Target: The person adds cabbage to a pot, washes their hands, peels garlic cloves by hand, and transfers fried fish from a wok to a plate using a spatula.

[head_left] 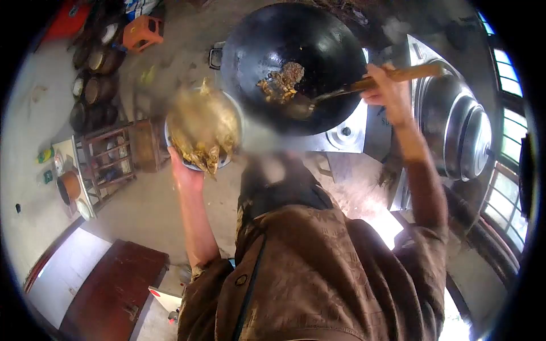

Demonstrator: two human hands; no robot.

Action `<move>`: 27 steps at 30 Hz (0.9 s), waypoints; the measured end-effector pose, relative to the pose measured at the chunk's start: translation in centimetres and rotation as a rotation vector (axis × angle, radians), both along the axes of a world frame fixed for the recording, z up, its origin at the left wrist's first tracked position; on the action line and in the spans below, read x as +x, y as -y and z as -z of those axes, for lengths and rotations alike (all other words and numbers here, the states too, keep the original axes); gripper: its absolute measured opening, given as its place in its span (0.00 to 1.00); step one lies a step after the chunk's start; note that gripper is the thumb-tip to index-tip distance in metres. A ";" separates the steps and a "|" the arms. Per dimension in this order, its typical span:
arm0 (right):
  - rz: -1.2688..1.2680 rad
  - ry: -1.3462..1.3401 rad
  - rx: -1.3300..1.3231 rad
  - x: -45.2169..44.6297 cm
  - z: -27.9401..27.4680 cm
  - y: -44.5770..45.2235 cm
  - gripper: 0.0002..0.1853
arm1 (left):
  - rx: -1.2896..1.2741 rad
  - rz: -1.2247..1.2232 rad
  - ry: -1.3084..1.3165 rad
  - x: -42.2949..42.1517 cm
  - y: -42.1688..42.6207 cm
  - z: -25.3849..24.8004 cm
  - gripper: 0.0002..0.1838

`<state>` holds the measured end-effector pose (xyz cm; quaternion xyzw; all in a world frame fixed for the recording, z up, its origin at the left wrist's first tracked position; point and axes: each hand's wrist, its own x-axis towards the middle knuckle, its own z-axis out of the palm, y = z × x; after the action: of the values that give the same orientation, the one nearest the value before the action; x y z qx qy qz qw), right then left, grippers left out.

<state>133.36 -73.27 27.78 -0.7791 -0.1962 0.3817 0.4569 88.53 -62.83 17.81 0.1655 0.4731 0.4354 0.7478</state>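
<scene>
My left hand (190,175) grips the lower edge of a bowl (239,111), beside the wok on the left. Golden-brown pieces of food (203,128) are heaped in it; a blur hides their exact kind. My right hand (388,94) is closed around the wooden handle of a wok spatula (418,72). The spatula's blade reaches down into a large black wok (318,34), near a small clump of brown cooked food (282,82). Much of the wok's inner surface is dark and shiny.
Under the wok is a gas stove (347,133) with its knob facing me. A large lidded metal pot (455,119) stands at the right. An orange stool (143,33), a wooden rack (108,156) and a dark red cabinet (114,287) are on the left.
</scene>
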 end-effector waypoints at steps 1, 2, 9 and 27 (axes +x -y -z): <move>0.116 -0.062 0.024 -1.6 1.6 -0.3 0.19 | -0.003 0.005 0.005 0.0 0.0 -0.2 0.33; 0.218 -0.088 0.207 -3.4 2.8 -0.3 0.19 | -0.005 0.009 0.011 0.1 -0.2 -0.2 0.34; 0.402 -0.123 0.302 -3.9 4.7 0.2 0.21 | -0.018 0.080 -0.031 0.0 -1.7 0.0 0.33; 0.195 0.050 0.202 -5.2 1.2 1.6 0.19 | 0.019 0.108 0.041 -0.1 -1.7 1.3 0.38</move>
<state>128.20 -74.87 26.53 -0.7538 -0.1684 0.2940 0.5630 88.45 -61.18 16.49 0.1890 0.4437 0.4022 0.7782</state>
